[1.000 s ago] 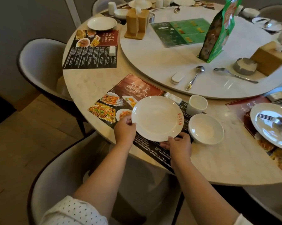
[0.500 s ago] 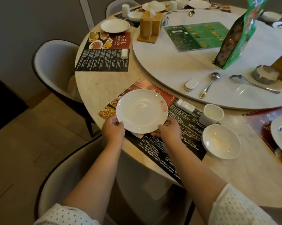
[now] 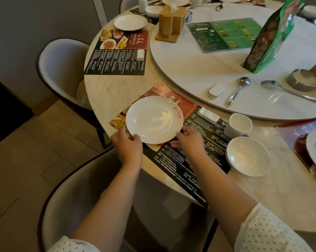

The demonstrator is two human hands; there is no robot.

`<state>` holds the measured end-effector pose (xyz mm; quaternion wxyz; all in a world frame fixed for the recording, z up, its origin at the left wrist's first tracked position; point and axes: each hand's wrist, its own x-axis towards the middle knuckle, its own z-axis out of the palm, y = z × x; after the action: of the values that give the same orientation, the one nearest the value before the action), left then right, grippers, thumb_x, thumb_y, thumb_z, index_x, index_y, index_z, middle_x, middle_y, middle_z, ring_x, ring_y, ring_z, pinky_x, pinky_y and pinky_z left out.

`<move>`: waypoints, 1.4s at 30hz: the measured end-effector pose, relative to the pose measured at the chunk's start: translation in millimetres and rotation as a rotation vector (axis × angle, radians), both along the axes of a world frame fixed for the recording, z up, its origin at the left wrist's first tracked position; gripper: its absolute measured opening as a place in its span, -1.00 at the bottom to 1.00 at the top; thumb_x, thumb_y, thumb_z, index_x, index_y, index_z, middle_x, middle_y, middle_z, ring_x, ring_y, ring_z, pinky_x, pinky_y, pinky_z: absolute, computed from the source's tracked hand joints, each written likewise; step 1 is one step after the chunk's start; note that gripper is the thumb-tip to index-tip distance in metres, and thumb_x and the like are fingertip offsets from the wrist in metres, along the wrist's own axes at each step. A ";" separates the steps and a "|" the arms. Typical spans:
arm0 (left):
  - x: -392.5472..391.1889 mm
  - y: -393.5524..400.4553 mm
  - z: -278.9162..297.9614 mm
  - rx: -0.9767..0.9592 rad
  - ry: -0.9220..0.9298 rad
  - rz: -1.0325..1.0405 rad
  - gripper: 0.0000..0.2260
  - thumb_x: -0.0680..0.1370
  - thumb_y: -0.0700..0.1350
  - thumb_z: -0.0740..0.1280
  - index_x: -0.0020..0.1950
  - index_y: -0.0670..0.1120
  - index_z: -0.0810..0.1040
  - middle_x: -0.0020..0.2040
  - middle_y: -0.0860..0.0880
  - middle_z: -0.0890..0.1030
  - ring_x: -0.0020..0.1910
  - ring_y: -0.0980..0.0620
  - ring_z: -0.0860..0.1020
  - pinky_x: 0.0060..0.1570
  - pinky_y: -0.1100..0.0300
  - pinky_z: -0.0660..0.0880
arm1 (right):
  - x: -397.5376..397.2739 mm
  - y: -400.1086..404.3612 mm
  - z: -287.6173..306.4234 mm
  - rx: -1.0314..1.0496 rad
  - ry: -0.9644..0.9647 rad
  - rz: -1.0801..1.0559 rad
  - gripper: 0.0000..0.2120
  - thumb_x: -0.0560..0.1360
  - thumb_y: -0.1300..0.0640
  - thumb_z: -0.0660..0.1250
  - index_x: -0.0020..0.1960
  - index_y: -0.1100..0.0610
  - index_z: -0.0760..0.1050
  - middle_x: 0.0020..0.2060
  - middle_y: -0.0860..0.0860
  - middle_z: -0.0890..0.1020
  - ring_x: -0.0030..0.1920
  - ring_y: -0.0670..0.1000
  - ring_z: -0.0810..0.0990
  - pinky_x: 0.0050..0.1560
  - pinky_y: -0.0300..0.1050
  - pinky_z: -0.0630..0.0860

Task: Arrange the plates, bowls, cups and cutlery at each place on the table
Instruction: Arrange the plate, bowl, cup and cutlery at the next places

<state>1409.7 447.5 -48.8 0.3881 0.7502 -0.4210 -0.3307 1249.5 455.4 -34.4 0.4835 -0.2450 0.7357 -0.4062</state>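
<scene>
A white plate (image 3: 154, 119) with a red logo lies on the dark menu placemat (image 3: 191, 160) at the near table edge. My left hand (image 3: 127, 142) grips its near left rim. My right hand (image 3: 189, 140) holds the near right rim, fingers reaching under it. To the right stand a white cup (image 3: 239, 124) and a white bowl (image 3: 248, 156). A white chopstick rest (image 3: 208, 115) lies on the placemat behind the plate. A spoon (image 3: 237, 90) and a fork (image 3: 288, 90) lie on the turntable.
The round turntable (image 3: 190, 70) carries a green menu, a green bag (image 3: 270, 37), a wooden napkin holder (image 3: 171, 22), a small white rest (image 3: 216, 90) and a metal ashtray. Another placemat with a plate (image 3: 130, 22) lies further left. Grey chairs (image 3: 62, 64) ring the table.
Both hands slid the plate leftward along the placemat, away from the cup and bowl. It now covers the food pictures at the placemat's left end. The camera has shifted too.
</scene>
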 end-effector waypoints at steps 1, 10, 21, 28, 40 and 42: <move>-7.3 5.7 2.6 -0.054 -0.068 -0.010 -0.56 0.57 -0.21 0.29 0.45 -0.03 0.33 0.42 -0.09 0.29 0.30 -0.02 0.46 0.19 0.01 0.53 | -5.0 6.1 2.4 -0.022 0.042 0.015 -0.65 0.54 0.21 0.32 0.32 0.08 0.44 -0.17 0.04 0.67 -0.26 -0.08 0.69 -0.23 -0.18 0.64; -114.6 16.1 19.2 -0.202 0.059 -0.563 -0.75 0.57 -0.22 0.25 0.13 0.08 0.58 0.07 0.18 0.55 0.05 0.29 0.51 0.02 0.40 0.42 | -92.0 50.1 33.2 -0.311 0.537 -0.167 -0.81 0.43 0.19 0.40 -0.05 -0.08 0.56 -0.10 -0.16 0.60 -0.04 -0.17 0.55 -0.09 -0.29 0.48; -198.6 11.6 7.4 0.026 0.116 -0.680 -0.87 0.57 -0.03 0.29 0.05 0.04 0.61 -0.01 0.09 0.61 -0.01 0.10 0.58 -0.07 0.20 0.56 | -175.5 74.3 18.9 0.036 0.724 -0.147 -0.70 0.52 0.12 0.29 0.24 -0.01 0.46 0.20 0.03 0.48 0.28 0.06 0.34 0.08 -0.08 0.37; -197.9 45.4 -4.3 -0.014 0.034 -0.669 -0.92 0.51 -0.06 0.36 -0.05 0.09 0.62 -0.12 0.18 0.62 -0.13 0.26 0.55 -0.28 0.46 0.38 | -173.5 101.0 -1.4 0.081 0.640 -0.216 -0.71 0.54 0.21 0.20 0.22 -0.02 0.47 0.11 -0.02 0.49 -0.04 -0.04 0.41 -0.15 -0.10 0.41; -132.2 15.8 22.0 -0.079 -0.048 -0.499 -0.96 0.53 -0.05 0.38 -0.08 0.08 0.61 -0.15 0.19 0.62 -0.15 0.27 0.54 -0.25 0.45 0.35 | -113.3 80.3 5.2 -0.098 0.290 -0.204 -0.65 0.50 0.28 0.21 0.14 -0.08 0.55 -0.03 -0.16 0.56 0.01 -0.09 0.52 -0.16 -0.26 0.44; -119.0 10.4 22.2 -0.094 -0.101 -0.483 -0.94 0.53 -0.05 0.37 -0.06 0.03 0.63 -0.13 0.13 0.64 -0.12 0.22 0.55 -0.16 0.40 0.39 | -99.7 74.4 3.2 -0.092 0.244 -0.182 -0.67 0.51 0.25 0.22 0.17 -0.06 0.54 0.05 -0.11 0.58 0.04 -0.07 0.54 -0.03 -0.13 0.53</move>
<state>1290.7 457.9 -26.6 0.3106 0.6245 -0.6220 -0.3560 1149.8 529.8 -31.2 0.3399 -0.2466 0.7889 -0.4487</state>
